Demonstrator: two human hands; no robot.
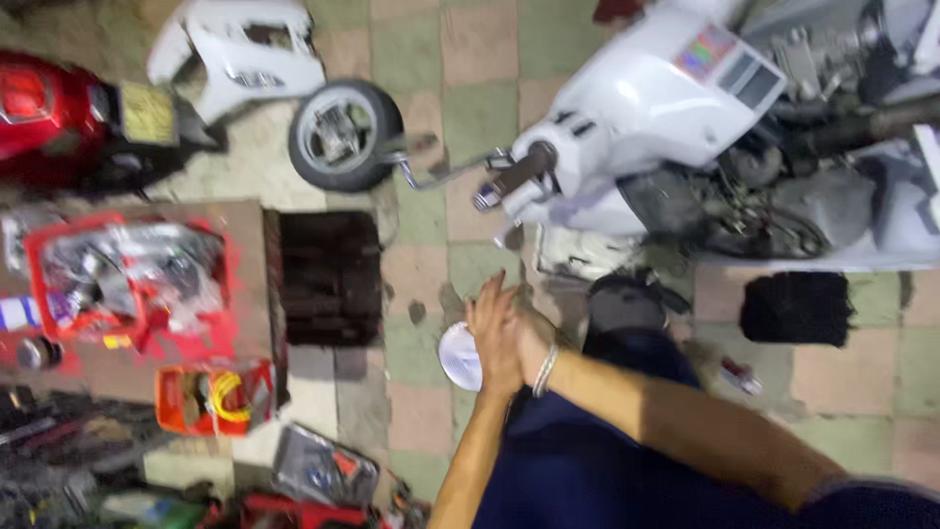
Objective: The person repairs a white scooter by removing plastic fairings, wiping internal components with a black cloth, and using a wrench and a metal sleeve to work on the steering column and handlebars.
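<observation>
while both hands meet at centre frame, the left hand (493,338) and right hand (526,341) clasp a small white round disc (459,357) over the tiled floor (470,108); exact grip unclear. step judged: handling the disc. next move needs steadier hold. white scooter (646,108) upper right.

Checkered green-and-pink tiled floor (480,118) with 2 dark drain grates (330,277), artificially lit.
</observation>
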